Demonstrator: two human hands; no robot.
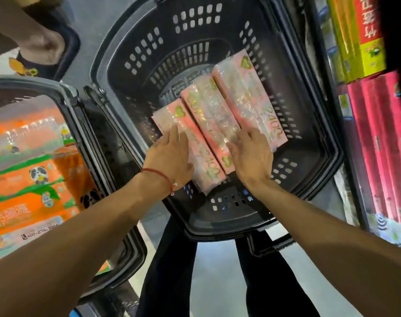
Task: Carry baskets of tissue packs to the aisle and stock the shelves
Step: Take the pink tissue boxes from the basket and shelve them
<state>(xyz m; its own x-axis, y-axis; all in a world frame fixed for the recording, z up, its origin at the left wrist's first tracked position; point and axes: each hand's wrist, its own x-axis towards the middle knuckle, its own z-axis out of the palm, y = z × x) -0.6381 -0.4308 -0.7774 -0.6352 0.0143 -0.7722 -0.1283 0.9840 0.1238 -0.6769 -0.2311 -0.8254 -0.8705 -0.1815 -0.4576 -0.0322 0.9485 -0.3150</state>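
A dark plastic basket (220,220) stands on the floor in front of me. Three pink tissue packs lie side by side on its bottom: a left pack (201,161), a middle pack (206,110) and a right pack (247,92). My left hand (169,154), with a red string at the wrist, rests flat on the left pack with its fingers straight. My right hand (249,154) lies on the near ends of the middle and right packs, fingers spread and slightly bent.
A second dark basket (71,106) at the left is full of orange tissue packs (32,179). Shelves at the right hold red boxes (382,143) and yellow-red boxes (364,37). Another person's foot (35,49) stands at the upper left. My legs are below the basket.
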